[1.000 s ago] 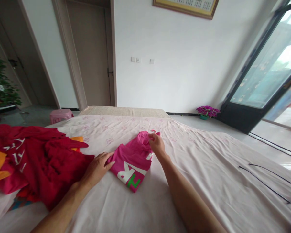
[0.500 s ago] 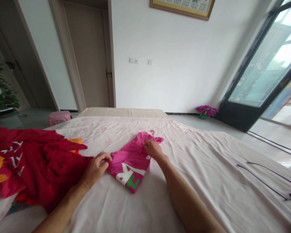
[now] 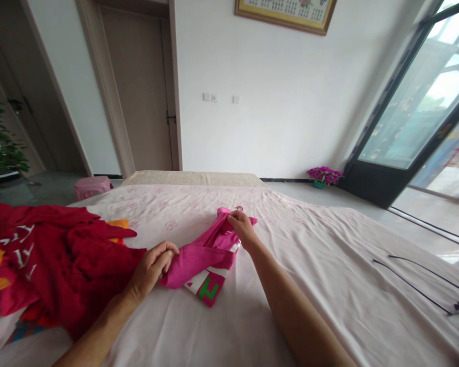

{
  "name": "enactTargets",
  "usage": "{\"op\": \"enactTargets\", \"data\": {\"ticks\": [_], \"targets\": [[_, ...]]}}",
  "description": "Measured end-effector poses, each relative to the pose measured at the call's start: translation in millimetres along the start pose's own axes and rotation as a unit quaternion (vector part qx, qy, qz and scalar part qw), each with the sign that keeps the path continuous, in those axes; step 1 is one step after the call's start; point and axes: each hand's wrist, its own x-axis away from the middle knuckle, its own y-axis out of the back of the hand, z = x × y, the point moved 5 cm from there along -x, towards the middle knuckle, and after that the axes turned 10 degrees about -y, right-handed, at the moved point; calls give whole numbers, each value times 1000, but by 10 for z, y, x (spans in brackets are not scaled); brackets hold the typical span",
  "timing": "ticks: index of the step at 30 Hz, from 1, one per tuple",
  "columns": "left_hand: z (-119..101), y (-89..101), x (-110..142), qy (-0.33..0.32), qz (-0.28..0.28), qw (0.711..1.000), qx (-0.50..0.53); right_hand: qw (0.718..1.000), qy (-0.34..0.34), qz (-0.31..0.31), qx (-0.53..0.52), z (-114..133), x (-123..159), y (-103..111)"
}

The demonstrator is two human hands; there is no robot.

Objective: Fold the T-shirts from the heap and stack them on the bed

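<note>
In the head view, I find the pink garment partly turned over on itself, its print half covered; I judge the layers need flattening. The red heap, just left of my left hand, looks unfolded. The garment lies between my hands: the left pinches its near-left edge, the right hand grips its far end.

A magenta garment with white-and-green print lies partly folded over itself.
</note>
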Motion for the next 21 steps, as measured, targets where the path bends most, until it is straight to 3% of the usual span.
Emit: {"op": "enactTargets", "data": {"ticks": [3,7,11,14,17,19,21], "targets": [[-39,0,-3,-3,-10,998,-54,976,-9,94,-197,196,109,-109],[-125,-19,-12,-39,-32,991,-126,942,-8,157,-298,447,323,-216],[-293,-130,1,-91,-34,981,-168,926,3,181,-330,637,558,-310],[-491,-302,42,-120,4,978,-170,918,7,226,-327,742,738,-426],[-654,-449,86,-103,45,983,-142,907,9,250,-338,813,858,-487],[-728,-429,89,-73,23,991,-110,904,15,245,-350,850,884,-466],[-788,-273,67,-51,-63,995,-64,906,24,227,-356,880,874,-408]]}}
